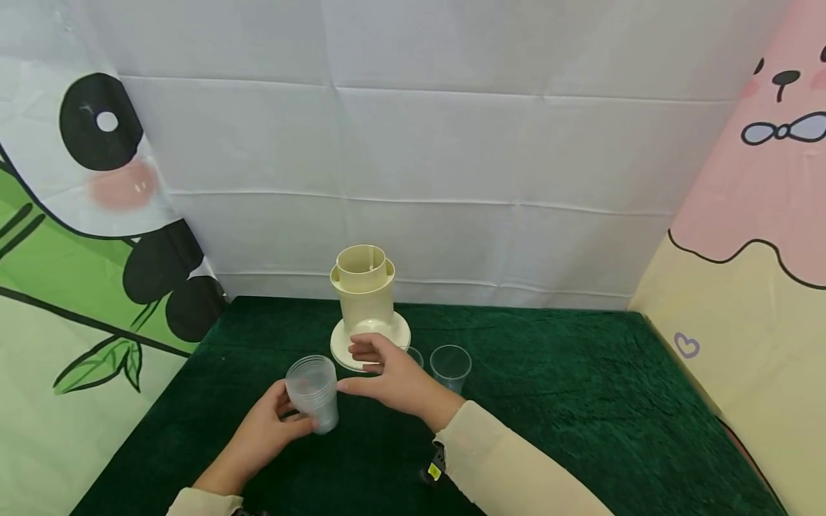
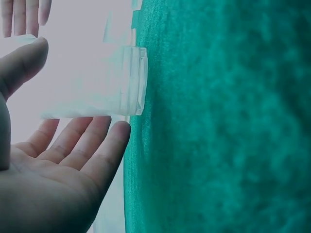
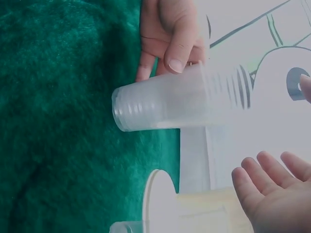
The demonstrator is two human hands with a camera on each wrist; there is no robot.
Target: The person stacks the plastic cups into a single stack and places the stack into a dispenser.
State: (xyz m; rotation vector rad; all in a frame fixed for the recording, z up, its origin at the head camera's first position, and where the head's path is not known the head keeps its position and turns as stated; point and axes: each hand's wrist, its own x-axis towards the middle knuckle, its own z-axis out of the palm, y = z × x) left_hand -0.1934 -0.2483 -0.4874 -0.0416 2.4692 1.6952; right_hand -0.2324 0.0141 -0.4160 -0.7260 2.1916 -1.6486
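Stack of clear cups [image 1: 312,394], lower centre-left of the frame, stood near upright, mouth upward, pinched by the left hand [image 1: 263,428]; right hand [image 1: 396,380], empty, fingers loose, hovered just right.

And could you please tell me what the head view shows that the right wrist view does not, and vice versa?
Only the head view shows the pink cartoon print and the pale sleeves. Only the right wrist view shows the palm side of the right hand. Both show the left hand holding the clear cup stack, plus the cream stand and green cloth.
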